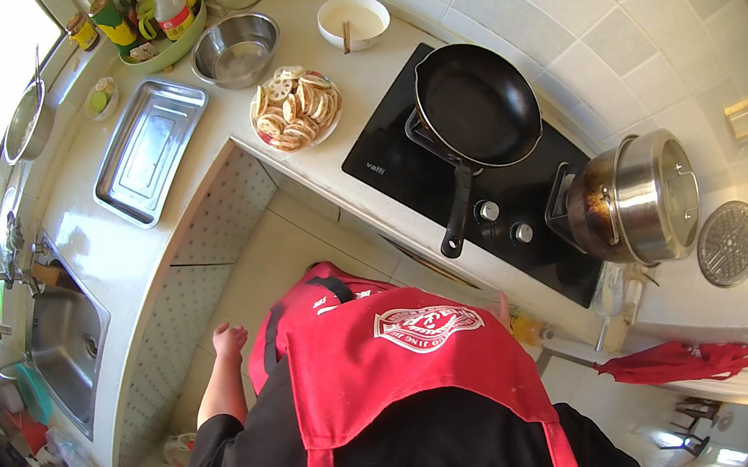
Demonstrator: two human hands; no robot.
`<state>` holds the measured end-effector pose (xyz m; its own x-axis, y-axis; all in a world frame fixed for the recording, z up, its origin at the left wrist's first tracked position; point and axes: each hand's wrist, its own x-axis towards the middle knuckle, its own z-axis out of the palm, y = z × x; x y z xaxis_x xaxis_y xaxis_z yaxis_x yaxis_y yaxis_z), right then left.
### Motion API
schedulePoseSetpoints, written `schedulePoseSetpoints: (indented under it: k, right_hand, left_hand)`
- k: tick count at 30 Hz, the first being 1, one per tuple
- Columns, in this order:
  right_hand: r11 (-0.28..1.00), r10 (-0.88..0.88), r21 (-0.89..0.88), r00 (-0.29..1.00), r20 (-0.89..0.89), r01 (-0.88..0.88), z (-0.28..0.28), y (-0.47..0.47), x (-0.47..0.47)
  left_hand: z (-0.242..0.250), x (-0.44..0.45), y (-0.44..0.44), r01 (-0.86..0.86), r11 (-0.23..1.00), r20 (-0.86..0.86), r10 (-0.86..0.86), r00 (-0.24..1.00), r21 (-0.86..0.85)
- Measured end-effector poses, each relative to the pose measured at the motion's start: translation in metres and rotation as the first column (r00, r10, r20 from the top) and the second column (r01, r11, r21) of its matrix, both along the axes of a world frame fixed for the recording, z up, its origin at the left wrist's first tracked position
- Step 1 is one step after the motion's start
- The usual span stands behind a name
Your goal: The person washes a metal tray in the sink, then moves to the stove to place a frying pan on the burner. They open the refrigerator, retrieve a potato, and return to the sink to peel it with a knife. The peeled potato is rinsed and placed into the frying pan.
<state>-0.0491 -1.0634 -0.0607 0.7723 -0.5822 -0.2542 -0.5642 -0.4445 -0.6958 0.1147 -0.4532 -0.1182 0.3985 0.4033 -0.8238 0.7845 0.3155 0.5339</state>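
Observation:
My left hand (229, 338) hangs beside the red apron, its fingers loosely curled and holding nothing. Only a sliver of my right hand (503, 307) shows past the apron's other side; its fingers are mostly hidden. Before me, a black frying pan (477, 103) rests on the gas hob (390, 150), handle towards me. On the hob's right part stands a steel pot (633, 200) with a glass lid. A plate of filled lotus root slices (297, 108) is on the counter left of the hob. Behind it, chopsticks (346, 37) lean in a white bowl (372, 14) of pale liquid.
A steel tray (148, 152) and a steel basin (236, 50) stand on the left counter. Bottles and jars fill a green basket (159, 60) at the back. The sink (73, 347) is far left. A round metal rack (729, 243) lies right of the pot.

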Motion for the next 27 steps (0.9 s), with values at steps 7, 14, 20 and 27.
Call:
schedulePoseSetpoints:
  k: [7, 14, 20, 27]
  right_hand:
    - [0.949, 0.122, -0.291, 0.993, -0.003, -0.118, 0.018, 0.013, 0.0]
    - [0.932, 0.148, -0.329, 0.988, -0.033, -0.15, 0.034, 0.02, 0.011]
    - [0.997, -0.076, 0.017, 0.997, 0.014, 0.075, 0.005, 0.011, 0.005]
    - [0.98, 0.113, -0.177, 0.987, 0.111, -0.093, -0.026, -0.025, 0.001]
  left_hand:
    - [0.003, 0.018, -0.003, 0.056, 0.998, 0.042, -0.055, 0.998, -0.024]
    - [0.014, 0.036, -0.015, 0.099, 0.995, 0.055, -0.097, 0.994, -0.027]
    - [0.02, 0.03, -0.01, 0.127, 0.992, 0.045, -0.127, 0.991, 0.013]
    - [0.012, 0.007, -0.008, 0.061, 0.998, 0.037, -0.061, 0.997, 0.006]
